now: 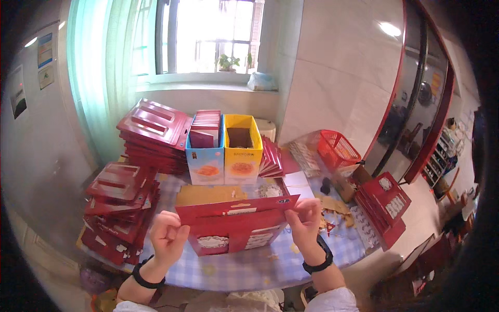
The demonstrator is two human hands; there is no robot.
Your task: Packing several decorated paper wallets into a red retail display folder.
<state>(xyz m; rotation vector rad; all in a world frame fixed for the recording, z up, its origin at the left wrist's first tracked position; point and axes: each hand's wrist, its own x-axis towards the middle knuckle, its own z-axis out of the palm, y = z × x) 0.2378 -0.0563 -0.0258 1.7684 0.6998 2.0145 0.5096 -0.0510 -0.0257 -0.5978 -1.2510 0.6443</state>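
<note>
A dark red cardboard package (237, 230) stands tilted in front of me, with a hang-hole in its top flap and two white lace-like patches on its face. My left hand (168, 236) pinches its left edge near the top. At the upper right corner, the thumb and fingers of my right hand (303, 223) grip the flap. Behind the package lie a piece of brown cardboard (208, 194) and a white lace-like piece (270, 190). Dark bands circle both wrists.
Stacks of red packages (154, 136) rise at the left. A blue box (205, 162) with red cards adjoins a yellow box (243, 163). A red plastic basket (338, 150) sits back right, and more red packages (384, 202) lean at the checked tablecloth's (230, 273) right edge.
</note>
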